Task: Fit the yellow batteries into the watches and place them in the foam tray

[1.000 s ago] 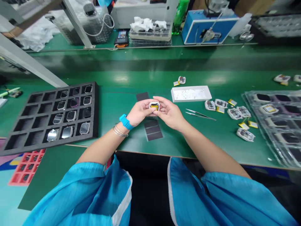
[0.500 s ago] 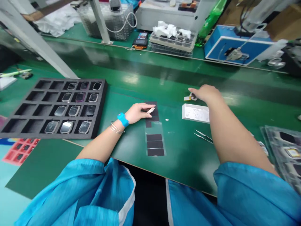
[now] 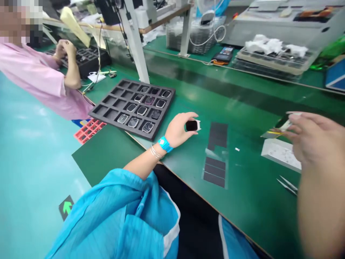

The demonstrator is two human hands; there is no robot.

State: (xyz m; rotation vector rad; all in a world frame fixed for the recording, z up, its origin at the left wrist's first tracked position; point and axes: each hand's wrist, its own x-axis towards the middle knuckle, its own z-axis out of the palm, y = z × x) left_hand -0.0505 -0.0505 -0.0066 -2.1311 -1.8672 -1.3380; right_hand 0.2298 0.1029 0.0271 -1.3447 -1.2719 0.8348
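Observation:
My left hand [image 3: 176, 129] pinches a silver-edged watch case [image 3: 192, 125] by its two ends, its dark face showing. Close by on the left lies the black foam tray [image 3: 165, 114], with watches in several pockets and others bare. At the right, blurred, my right hand [image 3: 318, 138] grips a small watch part [image 3: 284, 122] with a dark face and a yellow-edged piece hanging from it. That part hovers over a white box [image 3: 280, 154] of tiny pieces. Tweezers [image 3: 288, 185] rest below the box. Between my hands are black adhesive pieces [image 3: 215, 173] on a clear sheet.
A co-worker in a pink sleeve [image 3: 48, 77] sits at the left beside another dark tray [image 3: 93, 63]. A red tray [image 3: 90, 130] lies below the foam tray. A metal post [image 3: 138, 57], an orange-edged meter [image 3: 223, 55] and clear stacked trays [image 3: 272, 64] stand along the back.
My view has swung left, bringing the co-worker in. My left hand has moved from the black pieces toward the foam tray with the case. The right hand has raised its part off the table.

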